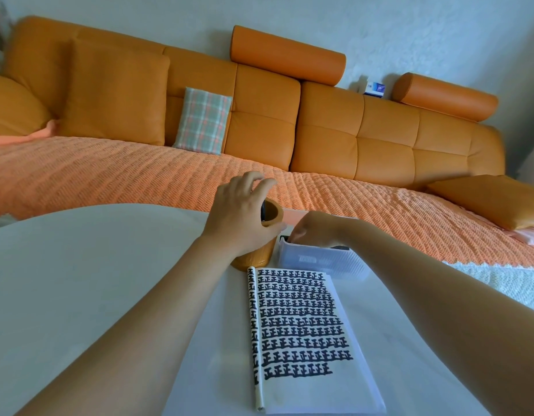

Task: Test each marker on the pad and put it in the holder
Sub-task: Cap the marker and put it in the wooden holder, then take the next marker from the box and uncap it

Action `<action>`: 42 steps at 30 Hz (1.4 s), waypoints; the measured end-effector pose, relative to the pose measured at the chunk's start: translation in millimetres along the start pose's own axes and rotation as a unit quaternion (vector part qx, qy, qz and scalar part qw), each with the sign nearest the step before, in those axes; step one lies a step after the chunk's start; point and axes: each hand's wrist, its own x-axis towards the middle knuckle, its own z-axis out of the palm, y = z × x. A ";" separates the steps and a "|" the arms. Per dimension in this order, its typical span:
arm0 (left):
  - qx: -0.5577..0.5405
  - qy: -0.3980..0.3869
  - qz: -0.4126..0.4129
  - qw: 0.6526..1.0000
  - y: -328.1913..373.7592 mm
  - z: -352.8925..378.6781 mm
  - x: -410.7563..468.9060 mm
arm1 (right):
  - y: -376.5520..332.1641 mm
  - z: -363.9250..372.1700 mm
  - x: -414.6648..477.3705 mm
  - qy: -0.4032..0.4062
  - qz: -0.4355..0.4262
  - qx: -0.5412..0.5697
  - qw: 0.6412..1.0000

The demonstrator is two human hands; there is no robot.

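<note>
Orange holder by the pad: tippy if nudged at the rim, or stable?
Probably stable: the holder stands flat on the table and looks wide for its height. Its thick wall suggests some weight, so tipping seems unlikely. On that smooth-looking top a low push would likely slide it; the left hand at its rim may be steadying it.

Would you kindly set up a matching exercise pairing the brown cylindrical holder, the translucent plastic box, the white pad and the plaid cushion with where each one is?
Things:
1. brown cylindrical holder
2. translucent plastic box
3. white pad with rows of black marks
4. plaid cushion

Places:
A. leaning against the orange sofa backrest
B. lying flat on the white table, nearest the camera
C. beneath the left hand
D. the right hand reaches into it

Pairs: 1-C; 2-D; 3-B; 4-A.
</note>
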 end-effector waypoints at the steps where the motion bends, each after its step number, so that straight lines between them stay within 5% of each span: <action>1: 0.001 0.007 0.014 1.000 2.8 -0.7 1.2 | -0.7 -1.2 -1.1 0.001 -0.006 -0.006 1.000; 14: 0.024 0.011 0.090 0.996 26.0 -15.1 4.4 | -9.1 -8.4 -66.9 0.216 -0.029 0.071 0.973; 24: -0.064 -0.053 0.172 0.982 67.0 -44.3 -9.5 | -5.4 17.7 -140.0 0.245 -0.040 0.277 0.928; 31: -0.053 -0.068 0.184 0.979 89.3 -51.5 -26.2 | 3.7 43.2 -172.9 0.235 -0.021 0.300 0.924; 35: -0.037 -0.107 0.157 0.981 86.6 -55.2 -42.5 | 8.6 61.2 -183.4 0.240 -0.005 0.423 0.874; 40: -0.043 -0.157 0.139 0.977 94.6 -54.9 -63.0 | 5.9 74.5 -184.5 0.213 -0.038 0.646 0.732; 42: -0.042 -0.182 0.135 0.973 104.2 -52.6 -72.8 | 2.9 77.5 -183.2 0.212 -0.044 0.677 0.704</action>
